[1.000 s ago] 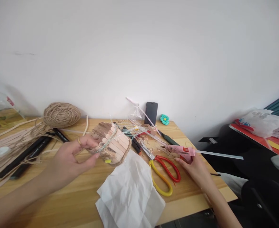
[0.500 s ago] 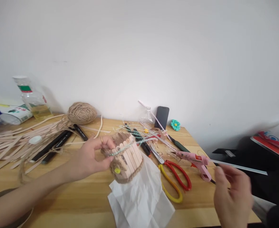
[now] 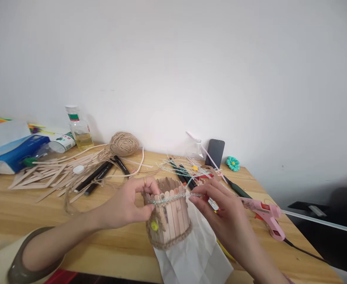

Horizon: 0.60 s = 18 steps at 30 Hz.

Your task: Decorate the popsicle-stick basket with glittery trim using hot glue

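A round holder made of wooden craft sticks (image 3: 173,219), with twine round its base and a yellow dot on its side, is tilted above white paper. My left hand (image 3: 130,201) grips its left rim, thumb outside, pressing one end of a glittery silver-green pipe cleaner (image 3: 170,198) against the sticks. The strand runs across the front near the top of the sticks. At the right side, my right hand (image 3: 221,209) pinches the strand's other part between thumb and fingers. Whether the strand also passes round the back is hidden.
White paper (image 3: 197,256) lies under the holder. A pink glue gun (image 3: 265,215) with its cord rests at right. Scissors are mostly hidden behind my right hand. Behind are a twine ball (image 3: 124,143), black markers (image 3: 95,177), loose sticks (image 3: 55,173), a phone (image 3: 215,153) and a bottle (image 3: 80,132).
My right hand has come in from beside the glue gun and taken hold of the pipe cleaner. The holder is now more upright, still in my left hand. The view has shifted left.
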{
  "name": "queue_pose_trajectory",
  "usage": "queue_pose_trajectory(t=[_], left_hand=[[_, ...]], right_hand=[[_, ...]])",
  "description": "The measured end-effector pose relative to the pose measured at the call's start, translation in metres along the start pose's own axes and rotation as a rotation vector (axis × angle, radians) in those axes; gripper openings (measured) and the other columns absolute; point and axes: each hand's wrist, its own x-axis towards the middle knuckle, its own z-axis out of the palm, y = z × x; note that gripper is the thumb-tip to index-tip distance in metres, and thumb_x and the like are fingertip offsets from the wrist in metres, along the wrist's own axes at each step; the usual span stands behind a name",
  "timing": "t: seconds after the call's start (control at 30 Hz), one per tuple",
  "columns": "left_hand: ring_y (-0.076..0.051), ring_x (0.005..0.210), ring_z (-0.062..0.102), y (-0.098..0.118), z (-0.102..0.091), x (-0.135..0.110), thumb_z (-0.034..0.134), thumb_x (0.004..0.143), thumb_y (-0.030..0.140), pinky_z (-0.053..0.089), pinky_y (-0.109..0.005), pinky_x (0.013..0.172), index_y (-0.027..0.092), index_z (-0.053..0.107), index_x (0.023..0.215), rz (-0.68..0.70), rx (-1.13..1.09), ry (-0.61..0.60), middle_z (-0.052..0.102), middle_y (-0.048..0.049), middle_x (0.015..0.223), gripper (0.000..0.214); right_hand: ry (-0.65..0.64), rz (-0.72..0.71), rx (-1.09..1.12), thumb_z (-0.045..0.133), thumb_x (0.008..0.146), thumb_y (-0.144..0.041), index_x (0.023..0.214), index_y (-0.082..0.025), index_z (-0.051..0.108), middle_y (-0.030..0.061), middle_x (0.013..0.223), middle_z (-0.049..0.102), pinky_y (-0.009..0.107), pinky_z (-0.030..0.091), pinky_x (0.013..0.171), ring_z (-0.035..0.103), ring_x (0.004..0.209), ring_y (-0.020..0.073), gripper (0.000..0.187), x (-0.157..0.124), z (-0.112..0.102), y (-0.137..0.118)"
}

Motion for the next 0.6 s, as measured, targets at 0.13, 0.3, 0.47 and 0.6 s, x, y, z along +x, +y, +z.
queue_pose_trajectory(t=[0.13,0.3,0.47,0.6], left_hand=[[-0.02,0.078,0.061,0.001,0.0,-0.001,0.055,0.066,0.022,0.048,-0.032,0.074,0.019,0.053,0.07,-0.004,-0.021,0.012,0.06,-0.0016,0.072,0.006],[-0.019,0.075,0.06,0.001,-0.003,-0.005,0.056,0.065,0.022,0.05,-0.035,0.078,0.018,0.054,0.07,0.018,-0.021,0.027,0.063,-0.0022,0.073,0.006],[-0.02,0.081,0.062,-0.003,-0.007,-0.011,0.058,0.068,0.022,0.049,-0.033,0.079,0.018,0.055,0.073,0.077,-0.008,0.008,0.064,-0.0023,0.076,0.007],[-0.018,0.078,0.061,-0.007,-0.009,-0.015,0.06,0.07,0.019,0.049,-0.033,0.082,0.018,0.055,0.075,0.108,-0.018,-0.019,0.066,-0.0012,0.079,0.007]], right_hand=[[-0.031,0.091,0.162,0.057,0.09,-0.034,0.073,-0.021,0.061,-0.0002,0.069,0.056,0.025,0.037,0.059,0.048,0.065,0.0136,0.022,0.006,-0.008,-0.009],[-0.051,0.179,0.186,0.059,0.087,-0.036,0.067,-0.021,0.06,-0.0005,0.065,0.057,0.026,0.032,0.054,0.044,0.06,0.0132,0.025,0.012,-0.006,-0.007],[-0.085,0.231,0.201,0.059,0.085,-0.039,0.067,-0.02,0.06,-0.0003,0.066,0.058,0.027,0.032,0.054,0.045,0.061,0.0133,0.026,0.014,-0.002,-0.007],[-0.094,0.238,0.19,0.06,0.084,-0.038,0.067,-0.02,0.06,-0.0001,0.066,0.057,0.027,0.032,0.056,0.043,0.061,0.0135,0.025,0.015,-0.003,-0.012]])
